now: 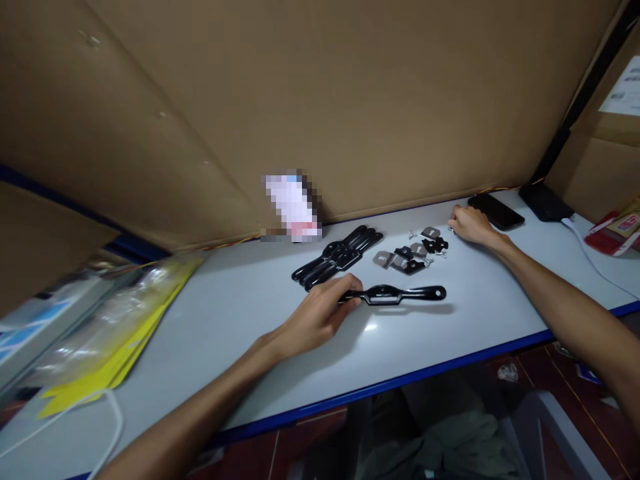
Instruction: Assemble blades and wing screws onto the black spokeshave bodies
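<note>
My left hand (320, 312) grips one end of a black two-handled metal tool body (400, 294) that lies across the white table (240, 313). Just behind it sits a stack of several more black tool bodies (337, 256). My right hand (470, 225) rests farther back with its fingers curled over the table beside a scatter of small metal plates, black caps and screws (413, 253). What its fingertips pinch, if anything, is hidden.
A dark phone (496, 211) and a black block with a white cable (545, 201) lie at the back right. Yellow sheets in clear bags (115, 333) lie at the left. Cardboard walls (350, 100) close off the back. The table's blue front edge (400, 380) runs below.
</note>
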The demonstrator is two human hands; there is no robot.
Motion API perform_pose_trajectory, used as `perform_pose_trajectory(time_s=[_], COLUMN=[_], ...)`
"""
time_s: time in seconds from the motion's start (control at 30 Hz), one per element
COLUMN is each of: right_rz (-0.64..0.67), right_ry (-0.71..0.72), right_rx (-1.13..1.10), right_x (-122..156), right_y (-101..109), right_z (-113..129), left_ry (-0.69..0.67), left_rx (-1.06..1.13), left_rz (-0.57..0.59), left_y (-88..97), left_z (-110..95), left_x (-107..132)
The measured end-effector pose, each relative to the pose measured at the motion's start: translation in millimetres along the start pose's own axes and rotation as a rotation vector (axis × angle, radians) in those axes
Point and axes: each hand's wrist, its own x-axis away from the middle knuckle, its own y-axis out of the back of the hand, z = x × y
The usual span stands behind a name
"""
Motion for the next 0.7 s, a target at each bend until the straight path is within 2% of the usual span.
perform_pose_trajectory(time_s=[0.13,0.5,0.7], right_rz=[-0.007,-0.045,-0.054], right_ry=[0.003,-0.025,-0.049], right_rx=[-0.003,-0.007,-0.004], right_x=[0,-4,-5], right_y=[0,-2,-1], right_z=[0,-1,1], left_ry=[-0.044,-0.049,-0.193], left_rx=[0.059,0.024,-0.135], left_rz=[0.090,0.135,0.130], left_y=[-5.4,-12.0,-14.8], left_z=[-5,-9,-10], left_x=[3,5,6])
